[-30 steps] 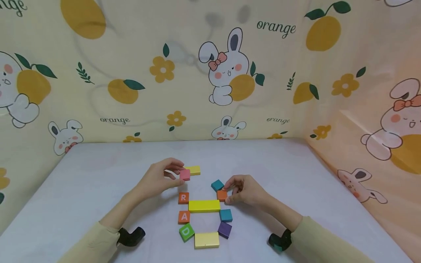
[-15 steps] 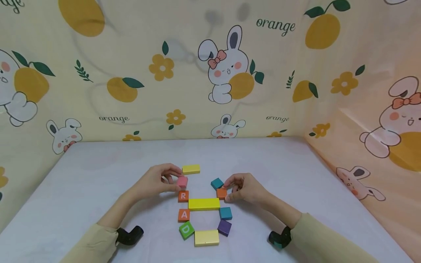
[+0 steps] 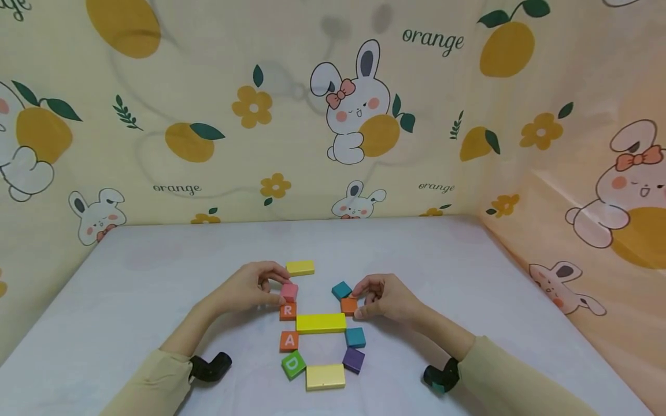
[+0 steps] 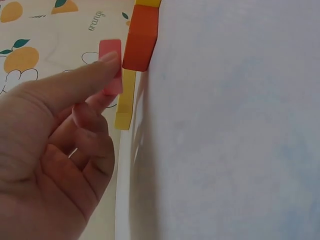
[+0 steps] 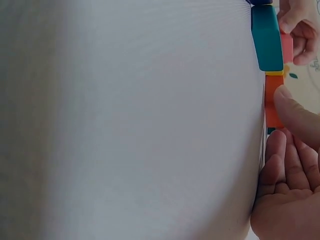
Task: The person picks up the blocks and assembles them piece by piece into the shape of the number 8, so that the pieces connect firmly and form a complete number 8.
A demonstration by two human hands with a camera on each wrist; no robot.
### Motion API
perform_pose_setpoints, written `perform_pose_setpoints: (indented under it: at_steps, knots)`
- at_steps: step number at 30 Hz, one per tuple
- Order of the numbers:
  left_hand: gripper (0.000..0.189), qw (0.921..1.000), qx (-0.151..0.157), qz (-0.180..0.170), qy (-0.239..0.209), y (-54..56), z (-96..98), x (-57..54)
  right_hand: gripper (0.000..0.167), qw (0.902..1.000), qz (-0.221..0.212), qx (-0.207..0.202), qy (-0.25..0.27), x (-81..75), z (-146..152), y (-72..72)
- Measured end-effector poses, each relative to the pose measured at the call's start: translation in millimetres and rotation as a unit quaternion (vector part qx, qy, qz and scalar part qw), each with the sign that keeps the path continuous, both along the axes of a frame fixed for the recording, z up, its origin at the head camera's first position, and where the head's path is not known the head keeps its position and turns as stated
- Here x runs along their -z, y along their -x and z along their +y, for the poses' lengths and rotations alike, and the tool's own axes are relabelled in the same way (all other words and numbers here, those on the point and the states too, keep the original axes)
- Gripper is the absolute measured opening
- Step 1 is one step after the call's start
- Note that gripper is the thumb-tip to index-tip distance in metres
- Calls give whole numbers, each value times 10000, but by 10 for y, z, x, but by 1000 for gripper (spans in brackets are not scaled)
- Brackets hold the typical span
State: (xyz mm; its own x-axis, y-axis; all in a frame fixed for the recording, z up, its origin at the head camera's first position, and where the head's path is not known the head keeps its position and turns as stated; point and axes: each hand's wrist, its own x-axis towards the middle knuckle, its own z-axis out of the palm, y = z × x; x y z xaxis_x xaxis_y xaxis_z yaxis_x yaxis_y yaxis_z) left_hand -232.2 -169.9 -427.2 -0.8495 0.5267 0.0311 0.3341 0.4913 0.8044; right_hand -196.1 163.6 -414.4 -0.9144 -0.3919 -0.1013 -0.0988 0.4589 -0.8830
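Observation:
Between thumb and fingertips, my left hand (image 3: 250,287) pinches a pink block (image 3: 289,292), tilted right at the far edge of the orange R block (image 3: 288,311). In the left wrist view the pink block (image 4: 110,65) shows under the thumb. My right hand (image 3: 389,299) holds a plain orange block (image 3: 348,307) by its sides, thumb and finger on it. That block's corner meets a turned teal block (image 3: 341,290). A long yellow block (image 3: 321,323) lies crosswise between the two columns of blocks.
Nearer stand an orange A block (image 3: 289,341), a green D block (image 3: 293,365), a pale yellow block (image 3: 325,377), a purple block (image 3: 354,360) and a second teal block (image 3: 355,337). Farther back lies a yellow block (image 3: 300,268). A printed cloth (image 3: 208,86) hangs behind the white table (image 3: 442,254).
My left hand has brought the pink block nearer, from beside the far yellow block to the R block's far edge. The right hand has stayed at the orange block.

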Motion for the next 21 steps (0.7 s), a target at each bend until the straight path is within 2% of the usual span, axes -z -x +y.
perform_pose_setpoints:
  at_steps: [10,21]
  knots:
    - [44,9999,-48,-129,-74,53,45,28,35,10000,4,7,26,187,85,104]
    - [44,9995,-140,-271,11,94,47,4,34,10000,-62,31,53,187,80,107]
